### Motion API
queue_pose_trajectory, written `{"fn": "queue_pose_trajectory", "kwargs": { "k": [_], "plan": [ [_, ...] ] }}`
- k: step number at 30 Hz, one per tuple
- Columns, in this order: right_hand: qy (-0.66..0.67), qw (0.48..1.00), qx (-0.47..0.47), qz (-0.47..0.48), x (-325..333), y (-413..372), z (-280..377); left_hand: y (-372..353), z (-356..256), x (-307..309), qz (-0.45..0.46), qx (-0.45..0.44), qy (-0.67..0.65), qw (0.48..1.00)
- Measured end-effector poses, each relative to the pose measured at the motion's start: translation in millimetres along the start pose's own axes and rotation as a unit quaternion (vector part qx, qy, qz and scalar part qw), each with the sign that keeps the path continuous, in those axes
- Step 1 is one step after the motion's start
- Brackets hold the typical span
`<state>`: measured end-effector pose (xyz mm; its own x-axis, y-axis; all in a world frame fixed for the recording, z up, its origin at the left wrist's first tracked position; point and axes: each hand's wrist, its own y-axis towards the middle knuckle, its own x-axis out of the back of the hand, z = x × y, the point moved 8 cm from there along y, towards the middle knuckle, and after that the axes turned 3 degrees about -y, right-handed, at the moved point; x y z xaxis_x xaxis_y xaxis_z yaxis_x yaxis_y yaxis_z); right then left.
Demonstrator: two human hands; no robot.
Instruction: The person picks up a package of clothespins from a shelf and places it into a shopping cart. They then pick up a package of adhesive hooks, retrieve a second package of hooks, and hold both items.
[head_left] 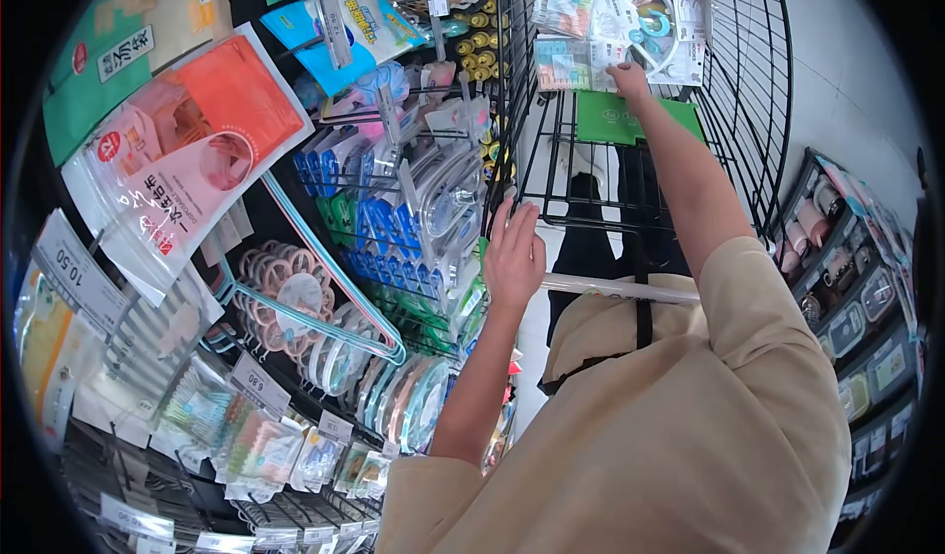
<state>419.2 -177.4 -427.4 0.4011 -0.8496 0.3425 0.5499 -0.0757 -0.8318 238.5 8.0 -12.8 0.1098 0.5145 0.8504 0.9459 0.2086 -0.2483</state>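
Clear plastic packet of pastel pieces (576, 62) hangs high on the black wire rack (514, 111), its lower corner pinched by the right hand (628, 79). It looks light, crinkly and slippery, best gripped at the stiffer sealed edge. The left hand (514, 254) rests open-fingered against the rack.

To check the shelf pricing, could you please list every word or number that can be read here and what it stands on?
"10.50": left price tag, on a hook at the far left.
"6.80": lower price tag, further down the rack.
Chinese print on the orange and pink pack: too distorted to read.
Packets at the right hand: print too small.
Other small tags: blurred.
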Motion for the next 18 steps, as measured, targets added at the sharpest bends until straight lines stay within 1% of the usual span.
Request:
{"fn": "queue_pose_trajectory", "kwargs": {
  "k": [1,2,4,5,7,8,10,11,13,14,16,18],
  "plan": [
    [0.016,0.999,-0.028,0.016,1,-3,-2,1,-1,0,-0.001,-0.005,0.003,1.0],
    [0.019,0.999,-0.03,0.016,3,-6,2,2,-2,0,-0.004,-0.009,0.005,1.0],
    [-0.028,0.998,-0.008,0.051,-1,5,-3,4,-4,0,-0.002,-0.004,0.004,1.0],
    [-0.027,0.998,-0.007,0.051,-1,9,-6,5,-4,0,-0.003,0.003,0.001,1.0],
    [-0.096,0.992,0.078,0.018,0,15,0,5,-5,1,-0.003,0.003,0.001,1.0],
    [-0.095,0.992,0.082,0.019,-1,19,-2,6,-5,2,-0.003,0.002,0.0,1.0],
    [-0.137,0.982,0.129,0.013,1,10,11,6,-5,3,-0.007,0.001,0.001,1.0],
    [-0.136,0.982,0.131,0.013,3,6,13,5,-6,3,-0.007,-0.001,-0.002,1.0],
    [-0.12,0.977,0.177,0.008,12,-7,31,2,-7,1,-0.009,0.0,-0.005,1.0],
    [-0.115,0.977,0.181,0.001,16,-16,39,3,-5,2,-0.012,-0.001,-0.006,1.0],
    [-0.091,0.962,0.256,0.015,19,-32,53,3,-8,4,-0.017,-0.021,0.006,1.0],
    [-0.098,0.953,0.286,0.009,29,-53,72,4,-10,7,-0.027,-0.038,0.017,0.999]
  ]
}}
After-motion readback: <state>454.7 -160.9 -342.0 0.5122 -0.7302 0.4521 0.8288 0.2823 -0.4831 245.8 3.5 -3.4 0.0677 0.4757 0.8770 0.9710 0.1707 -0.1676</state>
